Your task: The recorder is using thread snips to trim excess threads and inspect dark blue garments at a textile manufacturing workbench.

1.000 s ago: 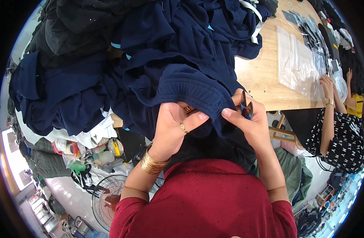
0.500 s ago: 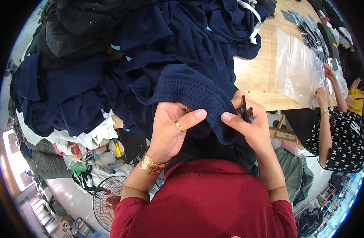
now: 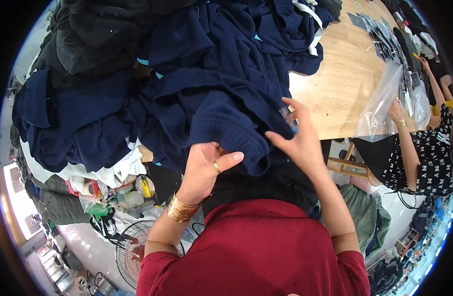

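My left hand (image 3: 207,165) pinches the stitched elastic waistband of a navy garment (image 3: 226,129), thumb on top and fingers underneath. The waistband curves in front of me, and the rest of the garment spreads onto the navy cloth behind it. My right hand (image 3: 299,140) is just off the waistband's right end, with its thumb and fingers spread apart. Small thread snips (image 3: 287,118), smeared by motion, are still held within the right hand's fingers. Whether the right thumb touches the cloth, I cannot tell.
Navy garments (image 3: 83,113) and black ones (image 3: 98,39) are heaped at the left and back. At right, a person (image 3: 424,163) handles a clear plastic bag (image 3: 382,106) on the wooden table (image 3: 330,93). A standing fan (image 3: 137,251) is at lower left.
My right hand has let go of the waistband, opening its fingers and shifting slightly up. My left hand has moved a little left and down with the cloth. The person's plastic bag has shifted.
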Available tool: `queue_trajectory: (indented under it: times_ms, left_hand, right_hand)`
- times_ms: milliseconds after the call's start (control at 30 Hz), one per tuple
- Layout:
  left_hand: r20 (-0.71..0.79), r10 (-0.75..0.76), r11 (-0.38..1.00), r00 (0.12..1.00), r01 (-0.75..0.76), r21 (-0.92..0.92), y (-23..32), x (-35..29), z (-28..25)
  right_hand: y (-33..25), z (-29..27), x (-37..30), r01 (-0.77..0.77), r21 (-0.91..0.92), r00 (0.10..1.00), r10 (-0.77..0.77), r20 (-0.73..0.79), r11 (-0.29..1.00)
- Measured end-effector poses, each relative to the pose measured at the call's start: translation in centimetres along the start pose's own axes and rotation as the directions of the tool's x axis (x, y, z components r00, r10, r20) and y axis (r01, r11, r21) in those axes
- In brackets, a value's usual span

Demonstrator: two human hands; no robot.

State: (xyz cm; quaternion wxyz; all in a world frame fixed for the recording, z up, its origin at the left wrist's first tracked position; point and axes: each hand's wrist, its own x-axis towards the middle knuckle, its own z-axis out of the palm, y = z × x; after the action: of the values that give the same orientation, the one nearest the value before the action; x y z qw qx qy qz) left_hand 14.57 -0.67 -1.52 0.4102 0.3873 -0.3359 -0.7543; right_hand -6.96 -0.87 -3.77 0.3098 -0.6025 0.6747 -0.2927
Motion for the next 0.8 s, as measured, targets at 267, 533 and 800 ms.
queue_trajectory:
  times_ms: [267, 533, 800]
  left_hand:
    - [0.287, -0.682, 0.286, 0.673, -0.115, 0.951, 6.3, -0.3, -3.4]
    - [0.507, -0.128, 0.548, 0.852, -0.365, 0.753, 6.5, 7.4, 0.9]
    - [0.483, -0.208, 0.795, 0.851, -0.141, 0.59, 11.7, 7.8, 4.1]
  right_hand:
    - [5.4, 1.7, 1.4, -0.304, 0.554, 0.947, 0.307, 0.091, 0.775]
    - [-4.0, -6.9, 1.8, -0.28, 0.691, 0.948, 0.079, 0.308, 0.666]
    - [-2.9, -10.1, 1.2, 0.245, 0.242, 0.926, -0.301, 0.228, 0.939]
